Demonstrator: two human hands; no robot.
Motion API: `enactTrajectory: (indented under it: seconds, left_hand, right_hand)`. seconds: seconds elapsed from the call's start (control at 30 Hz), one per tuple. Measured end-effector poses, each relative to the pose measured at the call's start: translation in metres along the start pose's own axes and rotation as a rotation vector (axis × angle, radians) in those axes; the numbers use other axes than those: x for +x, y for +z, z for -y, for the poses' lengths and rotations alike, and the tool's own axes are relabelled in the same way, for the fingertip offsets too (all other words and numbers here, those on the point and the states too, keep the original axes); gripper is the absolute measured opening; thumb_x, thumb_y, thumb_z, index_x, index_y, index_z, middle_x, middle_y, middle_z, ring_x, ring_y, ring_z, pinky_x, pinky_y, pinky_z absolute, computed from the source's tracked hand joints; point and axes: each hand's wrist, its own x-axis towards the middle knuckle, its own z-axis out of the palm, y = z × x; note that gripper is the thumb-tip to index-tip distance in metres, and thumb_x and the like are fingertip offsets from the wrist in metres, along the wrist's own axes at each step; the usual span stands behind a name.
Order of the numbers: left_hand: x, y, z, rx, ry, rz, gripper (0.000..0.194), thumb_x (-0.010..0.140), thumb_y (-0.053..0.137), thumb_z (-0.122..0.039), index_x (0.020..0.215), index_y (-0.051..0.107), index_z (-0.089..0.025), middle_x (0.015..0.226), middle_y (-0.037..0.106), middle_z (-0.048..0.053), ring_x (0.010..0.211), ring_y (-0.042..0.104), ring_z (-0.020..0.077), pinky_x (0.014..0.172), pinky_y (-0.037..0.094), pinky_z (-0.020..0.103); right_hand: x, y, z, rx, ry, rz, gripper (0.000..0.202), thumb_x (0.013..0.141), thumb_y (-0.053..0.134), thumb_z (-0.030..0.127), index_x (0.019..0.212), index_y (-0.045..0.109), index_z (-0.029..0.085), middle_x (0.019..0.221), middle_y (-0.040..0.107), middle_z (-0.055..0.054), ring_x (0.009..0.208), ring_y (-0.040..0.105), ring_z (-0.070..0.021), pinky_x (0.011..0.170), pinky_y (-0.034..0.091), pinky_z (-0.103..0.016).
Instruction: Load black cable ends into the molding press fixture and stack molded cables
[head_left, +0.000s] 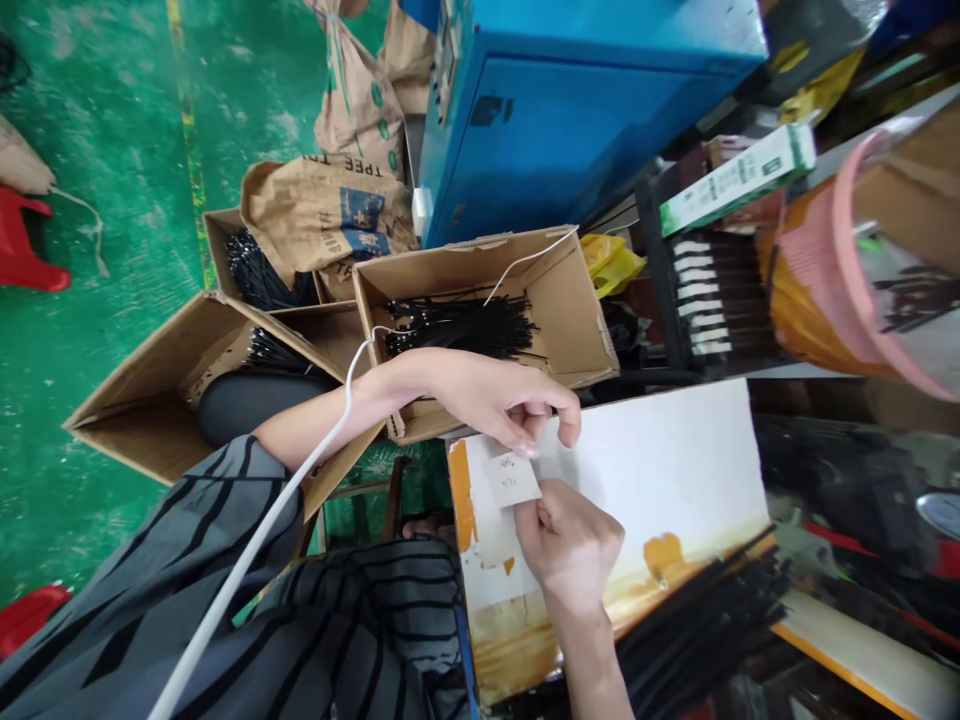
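My right hand (574,550) comes up from the bottom, its fingers curled in a fist. Thumb and forefinger are closed at the edge of a small white paper label (516,480) with handwritten marks. Reaching in from the left, my left hand (506,400) hovers just above, fingers bent and apart, its thumb tip beside the label's upper edge. Whether that thumb touches the paper I cannot tell. Beneath both hands lies a white board (675,450) with stained, peeling edges. Behind my left hand, a cardboard box (570,310) holds a bundle of black cables (480,325).
More cardboard boxes (142,400) stand at left, with black cables inside. A white cord (247,550) crosses my left forearm. Black strands (697,630) lie at lower right. A blue cabinet (562,140) stands behind, paper sacks (337,215) beside it, and a pink basket (832,250) at right.
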Motion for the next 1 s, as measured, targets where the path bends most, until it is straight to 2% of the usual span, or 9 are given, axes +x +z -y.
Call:
enactTrajectory:
  seconds: [0.37,0.5,0.57,0.6,0.7,0.77,0.87,1.0]
  left_hand:
    - [0.007,-0.001,0.003,0.01,0.01,0.061,0.028,0.071,0.082,-0.009,0.095,0.076,-0.02,0.067,0.073,0.0,0.059,0.066,0.0171,0.055,0.051,0.024]
    - [0.005,-0.003,0.004,-0.011,0.002,0.029,0.027,0.071,0.084,-0.014,0.096,0.076,-0.02,0.07,0.074,0.002,0.06,0.067,0.017,0.056,0.051,0.024]
    - [0.002,-0.008,0.013,-0.026,0.036,-0.097,0.027,0.074,0.084,-0.018,0.099,0.075,-0.018,0.07,0.073,0.002,0.061,0.066,0.0154,0.058,0.051,0.024]
    - [0.0,-0.01,0.02,-0.042,0.061,-0.215,0.027,0.076,0.083,-0.02,0.101,0.074,-0.017,0.07,0.072,0.001,0.061,0.066,0.0141,0.06,0.051,0.023]
    - [-0.002,-0.018,0.053,-0.151,0.104,-0.681,0.025,0.081,0.081,-0.024,0.101,0.069,-0.014,0.068,0.068,-0.001,0.061,0.064,0.0102,0.064,0.052,0.021]
    - [-0.001,-0.021,0.078,-0.225,0.045,-0.915,0.026,0.082,0.081,-0.024,0.099,0.066,-0.012,0.07,0.069,0.0,0.061,0.065,0.009,0.066,0.053,0.021]
    - [0.003,-0.022,0.108,-0.225,-0.086,-1.052,0.022,0.085,0.076,-0.022,0.1,0.065,-0.011,0.075,0.072,0.003,0.065,0.068,0.0101,0.07,0.056,0.022]
    - [0.003,-0.018,0.13,-0.119,-0.221,-1.08,0.015,0.083,0.074,-0.019,0.094,0.067,-0.012,0.077,0.075,0.007,0.073,0.073,0.0169,0.075,0.058,0.027]
  right_hand:
    - [0.0,0.0,0.0,-0.013,-0.003,-0.008,0.048,0.095,0.062,0.014,0.056,0.035,0.021,0.051,0.033,0.007,0.05,0.024,-0.0099,0.051,0.021,-0.031]
    - [0.0,0.0,0.001,-0.001,-0.002,-0.005,0.048,0.094,0.06,0.011,0.055,0.034,0.021,0.051,0.033,0.006,0.049,0.024,-0.0098,0.051,0.021,-0.031]
    - [0.0,0.0,0.001,0.007,-0.001,-0.014,0.048,0.094,0.062,0.011,0.056,0.034,0.021,0.051,0.033,0.007,0.049,0.024,-0.0095,0.051,0.02,-0.032]
    - [0.0,0.0,0.001,0.006,-0.002,-0.017,0.048,0.094,0.063,0.011,0.056,0.034,0.021,0.051,0.033,0.007,0.049,0.024,-0.0093,0.051,0.02,-0.032]
    - [0.0,0.001,0.001,-0.003,-0.005,-0.018,0.049,0.096,0.064,0.014,0.058,0.034,0.021,0.051,0.033,0.007,0.049,0.023,-0.0091,0.051,0.019,-0.032]
    - [0.0,0.001,0.001,0.002,-0.009,-0.023,0.049,0.097,0.064,0.014,0.058,0.034,0.021,0.051,0.033,0.007,0.049,0.024,-0.009,0.052,0.019,-0.032]
    - [0.001,0.002,0.001,0.012,-0.003,-0.038,0.049,0.098,0.063,0.014,0.057,0.035,0.02,0.051,0.035,0.007,0.048,0.024,-0.0086,0.051,0.019,-0.031]
    - [0.0,0.003,0.002,-0.013,0.005,-0.054,0.049,0.1,0.06,0.018,0.056,0.037,0.02,0.05,0.037,0.007,0.047,0.026,-0.0084,0.051,0.02,-0.03]
